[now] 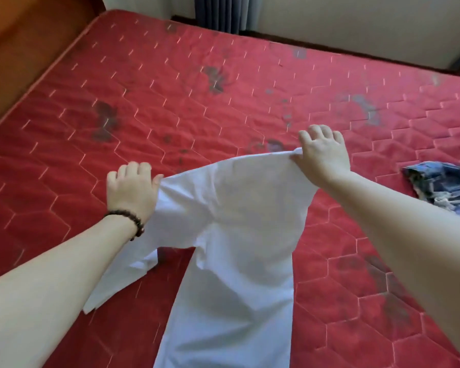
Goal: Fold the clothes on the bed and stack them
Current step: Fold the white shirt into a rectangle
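You are holding a plain white cotton shirt (234, 235) up over the near middle of the red quilted mattress (197, 88), so the task looks to be only beginning. Your left hand (130, 189) is pinching one top corner of the shirt between thumb and fingers, and your right hand (322, 152) is pinching the other top corner, with its remaining fingers spreading out above the cloth. The shirt is hanging between them, its lower part trailing toward you and one sleeve drooping at the near left. No fold is showing in it yet. A crumpled blue patterned garment (441, 184) is lying at the right edge of the mattress, still unfolded, well apart from the shirt. No folded stack is showing anywhere, so both garments are still waiting to be folded and stacked. No basket, box or other container is appearing here.
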Tool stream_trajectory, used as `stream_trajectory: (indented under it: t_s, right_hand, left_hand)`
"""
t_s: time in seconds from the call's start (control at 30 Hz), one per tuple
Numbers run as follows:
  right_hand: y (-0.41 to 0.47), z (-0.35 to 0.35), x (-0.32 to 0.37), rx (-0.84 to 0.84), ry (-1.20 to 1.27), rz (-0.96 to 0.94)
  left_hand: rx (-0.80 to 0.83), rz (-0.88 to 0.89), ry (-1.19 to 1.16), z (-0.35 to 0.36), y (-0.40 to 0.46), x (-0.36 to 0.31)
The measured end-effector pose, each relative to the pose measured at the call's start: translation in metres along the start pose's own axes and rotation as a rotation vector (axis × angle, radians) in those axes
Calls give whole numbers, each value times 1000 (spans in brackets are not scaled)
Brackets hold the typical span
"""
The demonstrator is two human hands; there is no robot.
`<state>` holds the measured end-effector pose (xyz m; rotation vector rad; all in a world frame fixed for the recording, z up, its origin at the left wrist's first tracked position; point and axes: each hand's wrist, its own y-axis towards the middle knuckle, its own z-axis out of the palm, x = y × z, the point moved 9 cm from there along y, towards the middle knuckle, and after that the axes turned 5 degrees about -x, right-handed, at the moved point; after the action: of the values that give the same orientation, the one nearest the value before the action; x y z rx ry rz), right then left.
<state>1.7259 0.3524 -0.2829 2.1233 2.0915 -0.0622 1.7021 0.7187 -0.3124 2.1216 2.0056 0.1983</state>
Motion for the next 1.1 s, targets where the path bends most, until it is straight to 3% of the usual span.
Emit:
stream_trajectory:
  t_s: [0.1,0.2,0.37,0.57,0.73,0.93,1.1]
  right_hand:
    - [6,43,2,39,80,-4]
    - [-9,86,3,71,125,19]
    - [-39,152,-13,151,322,341]
    - [-60,213,-23,283,676,851]
    - [-61,216,-18,225,550,846]
    - [-67,225,-10,185,756,916]
    - [-24,185,-18,-95,783,738]
  left_hand:
    - [26,89,-19,40,18,-43]
    - [177,148,-88,99,16,-90]
    - [403,34,-92,184,15,-114]
    - [216,50,-4,197,27,-120]
    - [164,149,-118,196,30,-122]
    - [226,-20,-161,202,36,-103]
    - [72,-32,-124,177,76,-105]
